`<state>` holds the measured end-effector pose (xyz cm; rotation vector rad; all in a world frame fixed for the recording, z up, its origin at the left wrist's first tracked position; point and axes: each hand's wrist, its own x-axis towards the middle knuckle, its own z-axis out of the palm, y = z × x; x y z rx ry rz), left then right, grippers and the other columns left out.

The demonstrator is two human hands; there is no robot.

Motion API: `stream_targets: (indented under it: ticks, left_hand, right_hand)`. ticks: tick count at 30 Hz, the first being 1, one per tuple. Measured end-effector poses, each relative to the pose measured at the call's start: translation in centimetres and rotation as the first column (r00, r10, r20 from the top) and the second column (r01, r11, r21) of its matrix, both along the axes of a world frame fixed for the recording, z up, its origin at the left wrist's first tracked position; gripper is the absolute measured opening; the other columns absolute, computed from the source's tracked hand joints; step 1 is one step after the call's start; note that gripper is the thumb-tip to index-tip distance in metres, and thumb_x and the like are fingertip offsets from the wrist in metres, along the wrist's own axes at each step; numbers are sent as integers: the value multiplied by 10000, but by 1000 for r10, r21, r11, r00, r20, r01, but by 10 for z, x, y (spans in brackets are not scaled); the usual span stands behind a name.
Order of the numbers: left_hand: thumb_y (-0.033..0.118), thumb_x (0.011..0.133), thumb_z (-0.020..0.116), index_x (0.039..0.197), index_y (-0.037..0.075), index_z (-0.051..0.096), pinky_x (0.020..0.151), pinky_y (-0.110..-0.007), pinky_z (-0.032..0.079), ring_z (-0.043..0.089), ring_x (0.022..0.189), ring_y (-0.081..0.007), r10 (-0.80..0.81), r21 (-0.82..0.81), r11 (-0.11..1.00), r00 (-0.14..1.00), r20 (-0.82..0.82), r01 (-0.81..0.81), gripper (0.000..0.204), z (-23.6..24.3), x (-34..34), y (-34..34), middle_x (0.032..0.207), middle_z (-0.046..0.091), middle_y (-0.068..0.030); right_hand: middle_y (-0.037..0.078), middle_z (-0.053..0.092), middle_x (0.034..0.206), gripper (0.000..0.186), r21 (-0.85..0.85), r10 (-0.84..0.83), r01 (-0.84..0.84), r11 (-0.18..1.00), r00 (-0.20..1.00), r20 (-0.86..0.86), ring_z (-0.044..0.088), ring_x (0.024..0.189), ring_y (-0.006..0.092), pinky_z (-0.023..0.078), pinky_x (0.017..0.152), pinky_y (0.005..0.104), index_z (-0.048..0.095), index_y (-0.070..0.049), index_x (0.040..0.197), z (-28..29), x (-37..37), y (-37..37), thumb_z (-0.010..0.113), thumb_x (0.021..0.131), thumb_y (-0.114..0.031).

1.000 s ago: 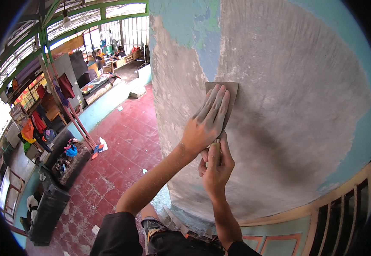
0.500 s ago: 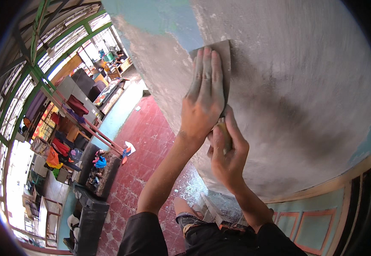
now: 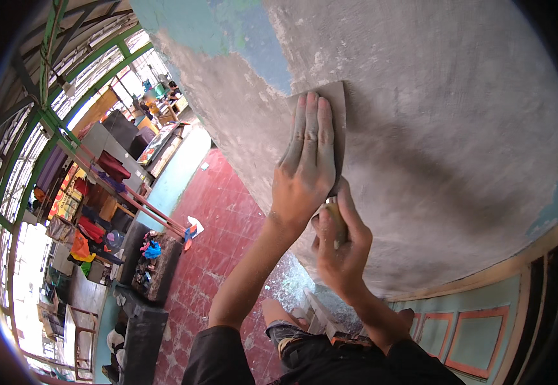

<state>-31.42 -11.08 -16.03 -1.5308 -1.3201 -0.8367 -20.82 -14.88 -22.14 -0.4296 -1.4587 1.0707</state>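
My right hand (image 3: pixel 343 247) is closed round the yellowish handle of a wide scraper (image 3: pixel 338 102), its thumb and fingers wrapped around it. The grey blade lies against a rough grey wall (image 3: pixel 413 96). Pressed flat over the blade is my left hand (image 3: pixel 306 154), its fingers straight, side by side and coated in grey dust. Next to the blade's upper left corner, a patch of blue-green paint (image 3: pixel 227 32) reaches down the wall. A darker smear (image 3: pixel 433 167) runs across the grey surface to the right. The blade's lower part is hidden behind my left hand.
Below lies a red tiled floor (image 3: pixel 214 212) with pale debris. A wooden plank structure (image 3: pixel 320 311) stands beside my legs. To the left are a dark bench (image 3: pixel 141 333), piled clothes (image 3: pixel 89 231) and pinkish poles (image 3: pixel 157 212). A pale green panelled door (image 3: pixel 478 333) is at lower right. People sit far off.
The view has shifted, so the wall patch sits lower and further left. Against the wall, the scraper and both hands have moved slightly right, away from the blue-green paint. Both hands keep their hold.
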Motion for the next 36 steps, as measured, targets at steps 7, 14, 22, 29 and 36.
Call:
stream_targets:
  ticks: [7, 14, 22, 29, 36]
  left_hand:
    - [-66, 811, 577, 1334, -128, 448, 894, -343, 566, 498, 1274, -373, -21, -29, 999, 999, 24, 22, 542, 2, -2, -4, 1377, 481, -274]
    - [-89, 799, 557, 1332, -138, 439, 918, -363, 559, 491, 1276, -384, -33, -77, 997, 999, -2, 33, 548, -2, -2, -9, 1376, 471, -291]
    - [-65, 810, 539, 1383, -107, 391, 934, -346, 544, 465, 1307, -355, -87, -75, 993, 995, 50, 91, 592, 5, -9, -13, 1401, 444, -288]
    - [-36, 812, 549, 1379, -122, 383, 998, -342, 504, 471, 1308, -350, 20, -102, 995, 997, 72, -12, 597, 0, -10, -15, 1404, 451, -267]
    - [-17, 798, 582, 1399, -94, 370, 896, -333, 555, 496, 1290, -328, -12, -20, 1000, 1000, 18, 12, 642, -8, -12, -8, 1433, 436, -236]
  right_hand:
    - [201, 648, 868, 464, 27, -33, 31, 999, 998, 48, 644, 797, 133, 467, 657, 233, 391, 109, 1378, 2, 1, -5, 501, 943, -12]
    - [22, 580, 795, 475, 23, -56, 57, 998, 998, -22, 468, 581, 17, 396, 517, 177, 393, 72, 1415, 2, -4, -8, 510, 971, -49]
    - [4, 573, 795, 477, -45, -18, 15, 999, 998, -62, 466, 594, 10, 389, 484, 178, 392, 46, 1427, 4, -12, -10, 510, 983, -81]
    - [77, 602, 820, 449, -114, 22, -30, 993, 997, -73, 547, 726, 59, 447, 641, 211, 406, 106, 1380, 6, -13, -17, 496, 964, -36]
    - [6, 501, 742, 489, -153, -9, -3, 988, 997, -80, 452, 607, 28, 348, 438, 193, 365, 72, 1426, -6, -16, -19, 504, 985, -85]
